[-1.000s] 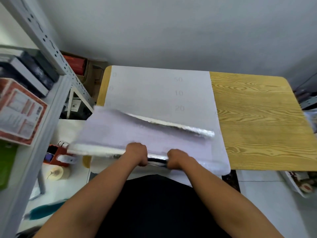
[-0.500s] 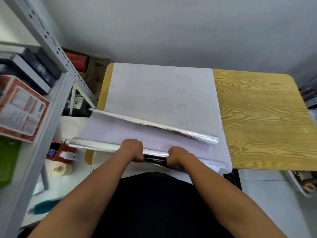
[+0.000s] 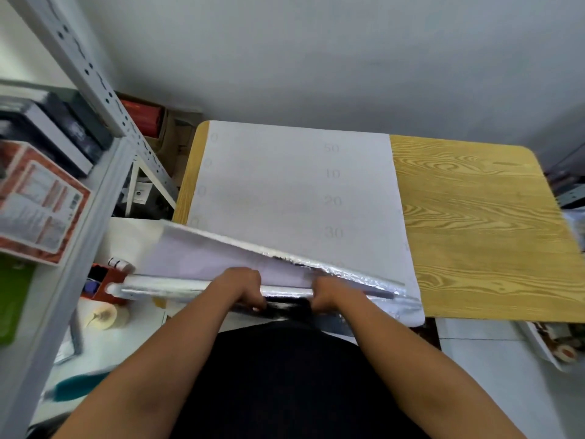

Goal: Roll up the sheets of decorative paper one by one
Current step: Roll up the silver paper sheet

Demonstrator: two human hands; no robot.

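A silver foil decorative sheet (image 3: 205, 258), white on its back, is partly wound into a roll (image 3: 164, 288) at the near edge of the wooden table (image 3: 474, 223). My left hand (image 3: 242, 285) and my right hand (image 3: 329, 291) grip the roll side by side near its middle, fingers curled round it. The sheet's loose part rises from the roll and curls over at its far silver edge (image 3: 332, 267). Underneath lies a white sheet (image 3: 285, 185) printed with faint numbers, spread flat over the table's left half.
A grey metal shelf rack (image 3: 95, 172) with boxes and books stands at the left. Below it are a red holder (image 3: 104, 280) and a tape roll (image 3: 104, 316). The table's right half is bare wood. Clutter lies on the floor at the right (image 3: 557, 346).
The loose part of the silver sheet has grown shorter as the roll took it up, and its far edge has come closer to my hands. Both hands keep their grip.
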